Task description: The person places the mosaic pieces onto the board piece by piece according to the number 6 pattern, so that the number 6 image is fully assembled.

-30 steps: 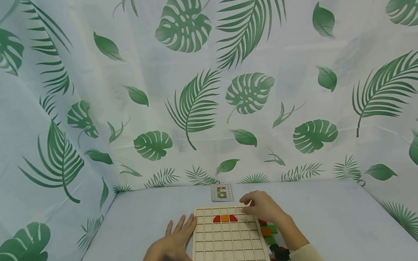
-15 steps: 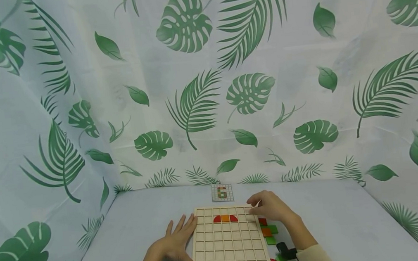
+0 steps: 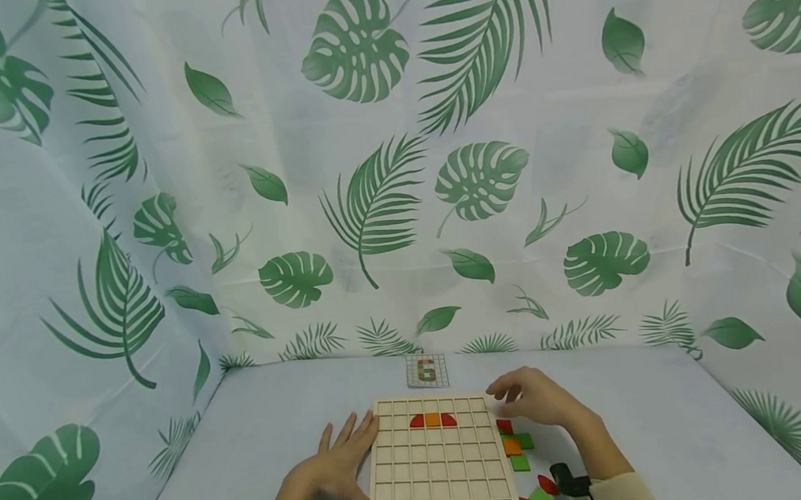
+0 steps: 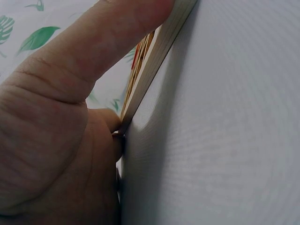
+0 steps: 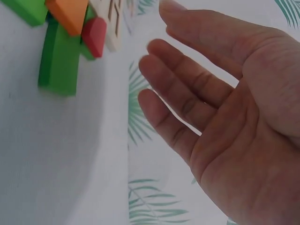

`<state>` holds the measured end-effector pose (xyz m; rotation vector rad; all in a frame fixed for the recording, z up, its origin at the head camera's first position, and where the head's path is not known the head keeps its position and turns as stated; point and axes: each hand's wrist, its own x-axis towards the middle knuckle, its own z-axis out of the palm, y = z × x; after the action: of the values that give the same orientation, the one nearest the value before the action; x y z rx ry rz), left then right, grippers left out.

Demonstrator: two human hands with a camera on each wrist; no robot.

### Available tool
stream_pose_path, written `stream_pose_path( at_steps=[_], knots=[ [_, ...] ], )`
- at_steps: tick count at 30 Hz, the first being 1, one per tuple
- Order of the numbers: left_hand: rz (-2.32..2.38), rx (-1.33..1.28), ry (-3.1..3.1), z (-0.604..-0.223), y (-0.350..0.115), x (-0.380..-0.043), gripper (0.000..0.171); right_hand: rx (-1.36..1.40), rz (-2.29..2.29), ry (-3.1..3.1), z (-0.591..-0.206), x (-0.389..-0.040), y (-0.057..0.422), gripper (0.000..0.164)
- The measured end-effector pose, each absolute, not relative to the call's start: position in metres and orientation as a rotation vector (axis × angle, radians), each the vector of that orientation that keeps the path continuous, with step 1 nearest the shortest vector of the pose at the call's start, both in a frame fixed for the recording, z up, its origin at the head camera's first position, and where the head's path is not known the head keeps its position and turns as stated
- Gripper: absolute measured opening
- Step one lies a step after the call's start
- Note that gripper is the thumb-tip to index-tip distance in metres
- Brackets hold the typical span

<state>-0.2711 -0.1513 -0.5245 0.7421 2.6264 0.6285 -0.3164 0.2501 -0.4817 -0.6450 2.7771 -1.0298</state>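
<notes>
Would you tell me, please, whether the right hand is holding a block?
No, the right wrist view shows the right hand with nothing between its loosely bent fingers.

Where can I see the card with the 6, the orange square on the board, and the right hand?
Card with the 6 (image 3: 427, 371): head view, middle of its printed face.
Orange square (image 3: 433, 419): head view, centre of its top.
Right hand (image 3: 538, 397): head view, back of the hand.

The sleeves (image 3: 624, 496) are cream, the black wrist gadget (image 3: 571, 482) probably a small camera.
</notes>
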Motion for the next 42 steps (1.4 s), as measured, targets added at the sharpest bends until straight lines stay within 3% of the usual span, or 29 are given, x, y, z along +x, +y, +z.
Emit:
stream_pose_path(
  at_steps=[10,27,42],
  knots=[
    [0.631,0.736,2.629,-0.522,-0.150,-0.270,0.152,-0.527,-1.001,2.672,-0.485,-0.312,0.269,0.031],
    [0.627,0.742,2.631,-0.525,-0.152,-0.271,0.153,-0.601,-0.973,2.539,-0.491,-0.311,0.279,0.020],
    [0.614,0.733,2.630,-0.522,-0.151,-0.269,0.151,-0.592,-0.888,2.571,-0.494,-0.309,0.275,0.024]
  ],
)
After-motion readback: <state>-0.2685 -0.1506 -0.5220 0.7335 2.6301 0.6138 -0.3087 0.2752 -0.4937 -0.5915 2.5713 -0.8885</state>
